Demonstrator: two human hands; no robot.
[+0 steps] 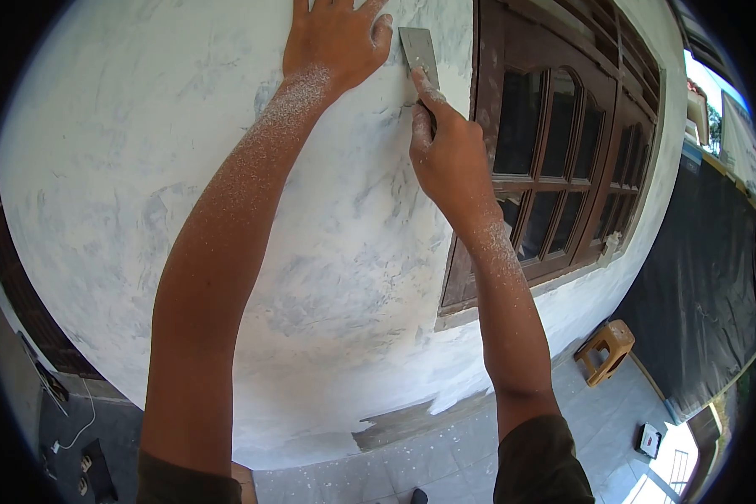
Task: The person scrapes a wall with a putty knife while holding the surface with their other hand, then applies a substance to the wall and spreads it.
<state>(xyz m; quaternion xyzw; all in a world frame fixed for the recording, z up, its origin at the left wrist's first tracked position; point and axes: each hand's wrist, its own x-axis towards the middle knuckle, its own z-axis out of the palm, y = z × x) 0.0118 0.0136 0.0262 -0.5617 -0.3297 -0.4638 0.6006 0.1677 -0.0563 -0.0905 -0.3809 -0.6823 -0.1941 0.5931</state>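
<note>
My right hand (455,160) grips a putty knife (420,52), its forefinger stretched along the tool toward the flat metal blade. The blade points upward against the white, patchy wall (353,227), just left of the brown window frame (489,101). Higher up and to the left, my left hand (334,46) lies against the wall with thumb and fingers apart. Its fingertips are cut off by the top edge of the view. White dust speckles both forearms and the fingers of my right hand.
Dark panes fill the wooden window (563,126) at right. A brown plastic stool (606,351) stands on the grey tiled floor (454,462), which has white spots. Black sheeting (697,269) hangs at far right. A white cable (84,424) lies at lower left.
</note>
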